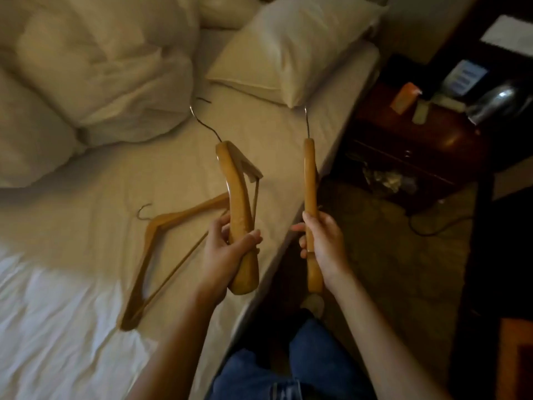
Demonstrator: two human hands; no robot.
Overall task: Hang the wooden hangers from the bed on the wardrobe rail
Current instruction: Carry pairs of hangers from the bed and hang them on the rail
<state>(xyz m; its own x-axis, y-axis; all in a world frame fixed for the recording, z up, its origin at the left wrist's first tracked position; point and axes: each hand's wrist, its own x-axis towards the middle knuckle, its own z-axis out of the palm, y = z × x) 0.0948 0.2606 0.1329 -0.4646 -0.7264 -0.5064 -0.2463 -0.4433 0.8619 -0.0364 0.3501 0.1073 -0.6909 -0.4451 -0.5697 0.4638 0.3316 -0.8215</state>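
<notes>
A person standing at the right edge of a bed [259, 134] is holding a wooden hanger in each hand.

The left hand [227, 252] is closing its fingers round the near end of the left hanger [239, 203], and the right hand [323, 243] is gripping the right hanger [310, 180] the same way. Both are pointing away with their wire hooks at the far end, probably so the hooks are leading towards the rail. The left one is looking thick, perhaps two stacked; I cannot tell. A third hanger [190, 210] is lying flat on the sheet, left of the left hand, not yet collected. A pillow [288, 53] is sitting at the far end and a nightstand [418, 140] is standing to the right. No wardrobe rail is showing.
</notes>
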